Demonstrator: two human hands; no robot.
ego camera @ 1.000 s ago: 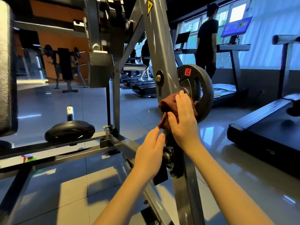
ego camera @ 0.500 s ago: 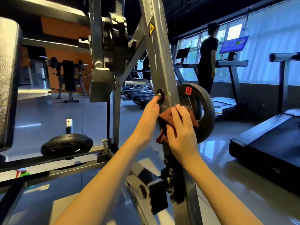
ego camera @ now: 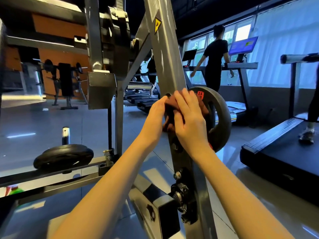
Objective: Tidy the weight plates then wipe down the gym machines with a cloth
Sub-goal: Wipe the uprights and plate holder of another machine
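Observation:
A brown cloth [ego camera: 170, 107] is pressed against the slanted grey upright [ego camera: 166, 66] of a plate-loaded machine. My right hand [ego camera: 188, 118] lies over the cloth with its fingers spread and pointing up. My left hand [ego camera: 154, 118] touches the cloth's left side against the upright, fingers close together. A black weight plate [ego camera: 220, 114] with a red label hangs on a peg just behind my right hand. Another black plate [ego camera: 63, 156] lies flat on the machine's low frame at the left, below a chrome peg [ego camera: 66, 135].
The machine's pivot block and bolts [ego camera: 179, 194] sit under my forearms. A black treadmill deck [ego camera: 283, 152] lies at the right with someone's foot on it. A person in black [ego camera: 214, 66] walks on a treadmill by the windows. Glossy tiled floor [ego camera: 43, 118] stretches to the left.
Both hands and the cloth have moved up the upright. My left hand rose from below the cloth to its left side, and the camera has come closer.

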